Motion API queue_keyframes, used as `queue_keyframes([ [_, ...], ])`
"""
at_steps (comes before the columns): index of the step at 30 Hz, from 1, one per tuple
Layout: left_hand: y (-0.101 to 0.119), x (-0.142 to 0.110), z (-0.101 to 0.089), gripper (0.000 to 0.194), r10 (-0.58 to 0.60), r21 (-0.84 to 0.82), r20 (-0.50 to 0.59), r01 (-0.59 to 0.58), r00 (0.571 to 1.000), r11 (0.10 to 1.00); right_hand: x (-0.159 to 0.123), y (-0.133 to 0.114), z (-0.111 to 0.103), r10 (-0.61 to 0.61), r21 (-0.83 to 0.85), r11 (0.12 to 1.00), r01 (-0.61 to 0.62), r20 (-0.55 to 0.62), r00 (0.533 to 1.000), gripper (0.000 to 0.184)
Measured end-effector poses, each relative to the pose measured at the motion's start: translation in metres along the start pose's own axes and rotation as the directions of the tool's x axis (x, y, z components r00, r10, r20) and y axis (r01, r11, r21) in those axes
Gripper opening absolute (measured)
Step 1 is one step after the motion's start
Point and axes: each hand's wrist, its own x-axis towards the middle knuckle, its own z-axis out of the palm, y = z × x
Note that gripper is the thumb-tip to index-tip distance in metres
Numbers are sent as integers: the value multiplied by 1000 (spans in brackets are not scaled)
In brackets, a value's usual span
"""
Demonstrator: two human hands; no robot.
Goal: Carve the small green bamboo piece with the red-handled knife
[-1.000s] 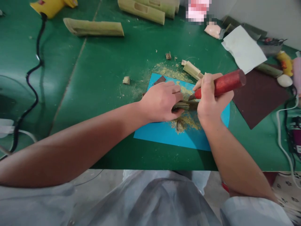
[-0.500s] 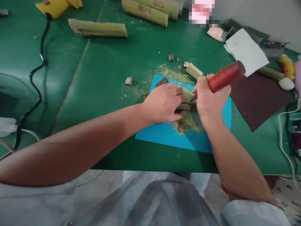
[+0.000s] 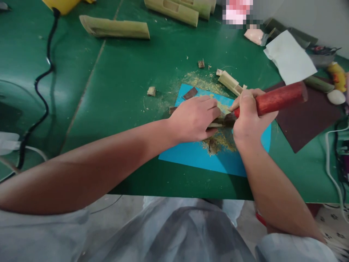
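Note:
My left hand [image 3: 195, 118] presses down on a small bamboo piece [image 3: 214, 125], its fingers curled over it; most of the piece is covered. In my right hand [image 3: 252, 122] is a chisel with a thick red wooden handle [image 3: 282, 98], fingers wrapped round its lower end. The short blade [image 3: 230, 118] lies low against the bamboo's right end; its edge cannot be made out. Both hands are over a blue sheet [image 3: 188, 154] strewn with yellowish shavings [image 3: 218, 143]. A notched bamboo length [image 3: 230, 82] lies just beyond my right hand.
Small offcuts [image 3: 151, 91] lie left of the sheet. Bamboo tubes [image 3: 117, 29] rest at the back of the green table [image 3: 122, 80]. A black cord [image 3: 48, 94] runs down the left. White paper [image 3: 290, 58] and a brown sheet [image 3: 297, 127] lie on the right.
The chisel's handle has tipped lower and swung to the right, its blade flatter along the bamboo. My right hand has shifted slightly right; my left hand still holds the piece.

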Motion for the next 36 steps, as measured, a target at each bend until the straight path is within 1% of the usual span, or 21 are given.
queue_keyframes([
  [3,1,1,-1,25,3,-2,3,-3,1000,1000,-1,5,-1,-40,6,999,40,37,999,34],
  [6,1,1,-2,26,-3,13,27,2,1000,1000,-2,7,-2,-62,-94,993,66,53,997,38],
  [8,2,2,-2,28,-5,27,41,4,999,1000,-1,7,-1,-34,-173,984,44,58,998,40],
  [10,1,2,-1,30,-14,30,40,13,999,999,-1,6,1,22,-212,977,-7,70,997,38],
  [12,1,3,0,29,-41,27,32,40,999,999,1,4,5,53,-191,981,-38,79,995,36],
  [15,0,4,2,28,-77,36,28,76,997,996,4,5,9,43,-161,987,-29,82,996,41],
  [17,0,4,2,28,-80,45,32,78,996,996,7,9,11,69,-170,984,-51,100,993,44],
  [19,0,4,3,30,-74,43,24,73,997,996,10,14,11,127,-154,982,-108,119,985,42],
  [20,0,3,4,30,-69,38,16,69,997,997,12,16,11,143,-132,983,-130,93,985,41],
  [24,-2,1,5,30,-53,15,-12,53,999,998,14,23,11,223,-46,974,-220,100,970,40],
  [29,-3,2,6,31,-63,13,10,63,998,998,13,20,12,250,-25,968,-249,71,966,37],
  [31,-4,1,7,30,-53,19,1,53,999,998,12,17,11,238,-26,971,-237,82,968,40],
  [33,-6,0,8,32,-35,13,-27,35,999,999,11,13,9,185,-35,983,-182,96,978,45],
  [34,-7,-1,8,36,-26,2,-57,26,998,1000,10,11,7,150,-48,988,-145,103,983,46],
  [36,-10,-1,6,46,-25,-47,-157,18,987,999,10,6,4,92,-87,993,-80,146,985,47],
])
